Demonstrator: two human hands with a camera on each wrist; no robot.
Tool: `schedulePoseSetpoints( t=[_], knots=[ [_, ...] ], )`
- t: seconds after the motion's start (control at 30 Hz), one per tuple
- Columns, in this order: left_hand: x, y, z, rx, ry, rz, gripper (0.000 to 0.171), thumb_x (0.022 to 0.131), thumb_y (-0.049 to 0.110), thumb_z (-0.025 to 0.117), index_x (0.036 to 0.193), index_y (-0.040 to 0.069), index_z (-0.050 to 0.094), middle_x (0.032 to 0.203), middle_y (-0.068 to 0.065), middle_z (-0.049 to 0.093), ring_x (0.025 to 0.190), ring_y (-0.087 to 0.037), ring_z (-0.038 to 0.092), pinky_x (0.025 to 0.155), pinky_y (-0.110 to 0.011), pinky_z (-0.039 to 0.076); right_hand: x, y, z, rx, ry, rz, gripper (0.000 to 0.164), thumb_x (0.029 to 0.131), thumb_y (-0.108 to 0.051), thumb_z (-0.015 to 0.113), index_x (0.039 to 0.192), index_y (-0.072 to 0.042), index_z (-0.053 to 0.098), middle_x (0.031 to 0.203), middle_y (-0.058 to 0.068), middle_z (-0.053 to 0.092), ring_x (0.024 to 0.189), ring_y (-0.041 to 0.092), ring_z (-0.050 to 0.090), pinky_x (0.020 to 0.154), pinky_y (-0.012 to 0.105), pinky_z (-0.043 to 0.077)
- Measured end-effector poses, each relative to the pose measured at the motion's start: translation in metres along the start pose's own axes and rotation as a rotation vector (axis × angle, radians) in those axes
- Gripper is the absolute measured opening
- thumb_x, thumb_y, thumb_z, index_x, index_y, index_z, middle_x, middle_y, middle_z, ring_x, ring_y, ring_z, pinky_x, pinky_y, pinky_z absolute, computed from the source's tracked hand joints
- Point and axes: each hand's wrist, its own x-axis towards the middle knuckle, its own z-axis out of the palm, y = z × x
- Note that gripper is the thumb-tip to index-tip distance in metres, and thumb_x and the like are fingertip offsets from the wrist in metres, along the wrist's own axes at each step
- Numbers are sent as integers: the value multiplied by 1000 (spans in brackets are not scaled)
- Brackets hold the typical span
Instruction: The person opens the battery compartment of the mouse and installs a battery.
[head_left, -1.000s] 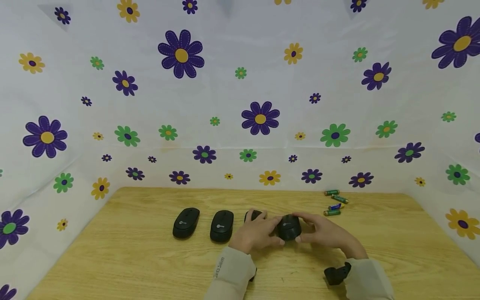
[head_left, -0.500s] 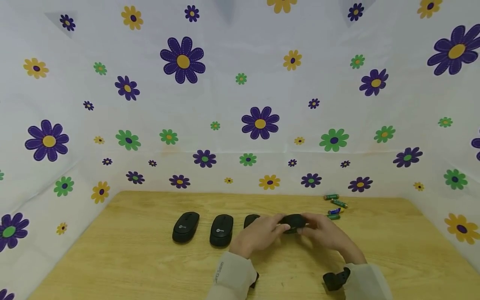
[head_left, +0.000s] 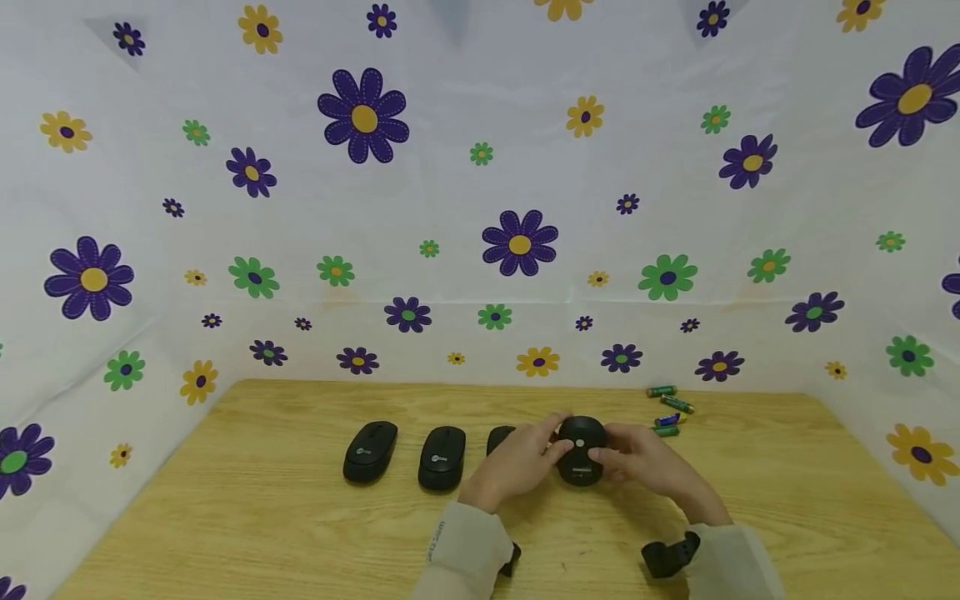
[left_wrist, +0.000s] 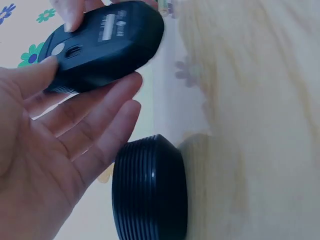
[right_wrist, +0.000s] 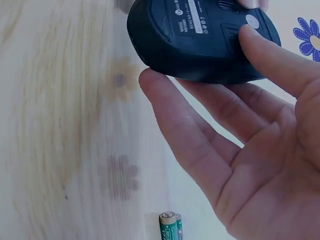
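Both hands hold one black computer mouse (head_left: 581,467) raised off the table, its underside turned to the head camera. A label and a round pale spot show on that underside. My left hand (head_left: 517,461) pinches the mouse's left side, thumb on the underside and fingers behind. From the other side my right hand (head_left: 645,460) grips it likewise, thumb on the bottom near a small cover in the right wrist view. Another black mouse (head_left: 498,437) lies partly hidden behind the left hand; its ribbed side appears to be the dark ribbed shape (left_wrist: 150,190) in the left wrist view.
Two more black mice, one at the far left (head_left: 371,452) and one beside it (head_left: 442,458), lie on the wooden table (head_left: 300,533). Several green batteries (head_left: 662,391) and a blue item (head_left: 667,420) lie at the back right. A flowered cloth (head_left: 420,183) stands behind.
The mouse went from lying top up between the hands to being lifted and tipped over, so its underside now shows. Both hands now grip it; the other mice and batteries stayed put.
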Motion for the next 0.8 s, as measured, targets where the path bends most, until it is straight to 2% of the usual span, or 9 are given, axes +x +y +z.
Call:
schedulePoseSetpoints(
  t=[0.1,0.23,0.4,0.5,0.8],
  knots=[
    [1,0,1,5,10,1,50,106,22,57,153,8,44,119,-11,69,97,-11,64,80,-24,54,0,-1,1,9,12,16,39,102,-7,59,129,20,52,115,29,67,92,32,70,73,43,63],
    [1,0,1,-42,16,-7,54,106,21,58,155,8,39,116,-13,69,88,-11,65,75,-23,53,1,-3,2,46,37,46,44,103,-7,58,132,23,46,110,28,68,81,31,70,68,42,64],
    [1,-3,3,-202,6,-25,56,106,19,58,156,8,36,112,-15,69,68,-10,66,68,-22,54,2,-5,5,80,57,62,50,102,-4,58,139,23,37,105,27,69,71,30,70,62,41,63],
    [0,-4,4,-278,-13,-35,56,106,17,58,156,7,35,105,-13,69,62,-13,67,66,-22,56,2,-5,5,91,49,63,56,102,-3,58,145,20,31,104,25,68,68,31,69,60,43,63],
    [-1,-1,3,-342,-19,-72,56,104,14,60,155,5,37,93,-8,66,60,-17,67,60,-25,57,1,-7,5,124,36,51,61,100,-1,59,150,14,27,99,20,66,65,30,67,58,41,63]
  ],
)
